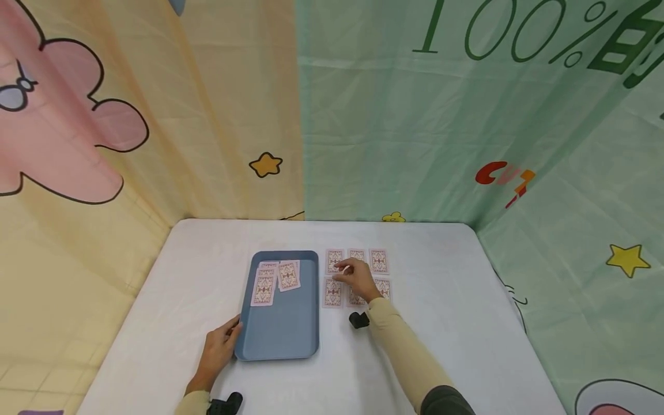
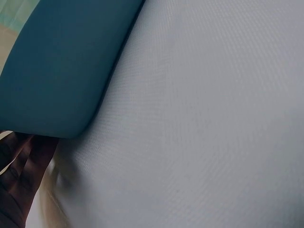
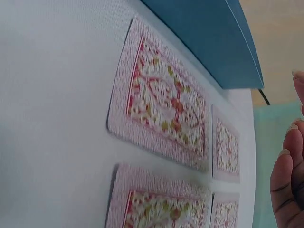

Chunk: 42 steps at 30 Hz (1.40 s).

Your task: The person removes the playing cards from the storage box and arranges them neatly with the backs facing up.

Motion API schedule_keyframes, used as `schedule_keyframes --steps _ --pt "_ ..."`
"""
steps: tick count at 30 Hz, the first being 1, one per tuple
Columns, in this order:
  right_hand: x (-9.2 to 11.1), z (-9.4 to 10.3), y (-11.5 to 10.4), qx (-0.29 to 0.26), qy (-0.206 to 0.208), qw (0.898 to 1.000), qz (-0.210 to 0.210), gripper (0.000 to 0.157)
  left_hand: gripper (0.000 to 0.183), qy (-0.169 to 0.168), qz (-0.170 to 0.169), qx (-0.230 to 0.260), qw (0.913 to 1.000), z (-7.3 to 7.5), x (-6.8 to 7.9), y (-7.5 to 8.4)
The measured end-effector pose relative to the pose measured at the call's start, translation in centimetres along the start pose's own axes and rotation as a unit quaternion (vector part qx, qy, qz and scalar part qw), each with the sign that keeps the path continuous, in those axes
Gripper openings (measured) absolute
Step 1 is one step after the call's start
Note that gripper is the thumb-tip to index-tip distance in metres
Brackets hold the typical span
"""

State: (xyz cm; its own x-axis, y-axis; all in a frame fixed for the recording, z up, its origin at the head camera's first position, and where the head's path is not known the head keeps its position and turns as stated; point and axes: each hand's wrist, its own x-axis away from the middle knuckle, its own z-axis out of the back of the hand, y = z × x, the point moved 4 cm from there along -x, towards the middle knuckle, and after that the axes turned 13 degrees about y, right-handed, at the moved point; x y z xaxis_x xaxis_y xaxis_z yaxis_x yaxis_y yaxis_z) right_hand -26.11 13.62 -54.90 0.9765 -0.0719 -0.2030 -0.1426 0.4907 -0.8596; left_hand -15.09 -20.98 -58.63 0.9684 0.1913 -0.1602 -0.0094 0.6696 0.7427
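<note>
Playing cards, thin pink-and-white paper rectangles with ornate red backs [image 3: 164,95], lie pattern side up on a white cloth-covered table [image 1: 441,334]. Close up, each has rounded corners, a wide pale pink border, a thin red frame line, and dense cream-and-red scrollwork flecked with olive green and yellow around a red medallion.

Six lie in two rows of three, between 2 and 3 o'clock from the middle of a shallow blue-grey rectangular tray with rounded corners [image 1: 282,328]. More cards lie inside the tray: an overlapping group [image 1: 263,290] at 11 o'clock, its front card slightly tilted, and a leaning card [image 1: 289,276] between 12 and 1 o'clock, with another peeping out behind its upper right corner.

The right hand [image 1: 359,280] hangs over the six cards, covering part of the middle column. Its thumb and forefinger are bent toward each other with a gap between the tips, and no card shows between them; in the right wrist view its fingers sit between 3 and 4 o'clock, apart from the cards.

The left hand [image 1: 218,349] is at 8 o'clock of the tray, fingers fairly straight, touching its outer side rather than clamped round it; the tips are partly hidden.

Both sleeves are pale yellow [image 1: 410,354].
</note>
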Motion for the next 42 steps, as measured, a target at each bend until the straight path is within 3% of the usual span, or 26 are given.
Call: schedule_keyframes --steps 9,22,33,42 --pt "-0.1 -4.9 -3.2 -0.016 -0.051 0.998 0.035 0.036 0.036 -0.014 0.015 0.008 0.9998 -0.1 -0.1 -0.3" --pt "0.2 -10.8 -5.6 -0.018 -0.061 0.997 0.047 0.042 0.036 -0.021 0.022 0.013 0.9994 -0.2 -0.1 0.0" --pt "0.7 -14.3 -6.1 0.011 -0.048 0.999 0.002 0.049 0.036 -0.02 0.028 0.012 0.9994 -0.1 0.1 -0.2" --pt "0.9 -15.7 -6.3 0.082 -0.049 0.995 0.009 0.053 0.035 -0.013 0.018 0.013 0.9997 -0.2 0.0 -0.1"
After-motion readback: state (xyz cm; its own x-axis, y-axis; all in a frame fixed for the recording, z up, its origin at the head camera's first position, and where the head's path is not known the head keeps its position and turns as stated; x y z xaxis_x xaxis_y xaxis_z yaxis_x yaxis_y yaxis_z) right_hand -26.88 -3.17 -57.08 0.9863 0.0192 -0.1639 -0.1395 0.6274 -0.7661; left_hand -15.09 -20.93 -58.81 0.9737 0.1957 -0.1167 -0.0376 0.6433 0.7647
